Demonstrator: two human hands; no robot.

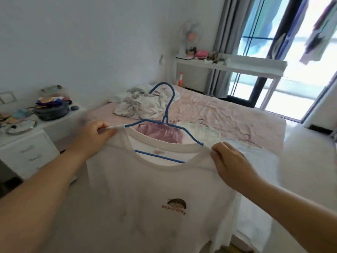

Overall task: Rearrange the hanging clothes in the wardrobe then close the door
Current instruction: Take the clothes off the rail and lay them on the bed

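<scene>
A white T-shirt [155, 194] with a small cartoon print on the chest hangs in front of me over the bed. A blue wire hanger [168, 110] sits inside its neck opening, hook pointing up. My left hand [94, 136] pinches the shirt's left shoulder at the collar. My right hand [229, 165] grips the right shoulder near the hanger's end. The wardrobe and its door are out of view.
A bed with a pink sheet [228, 114] lies ahead, with a crumpled white garment [142, 105] and several folded clothes [200, 132] on it. A cluttered white nightstand [27, 136] stands at left. A white desk [237, 68] and a balcony door are at the back right.
</scene>
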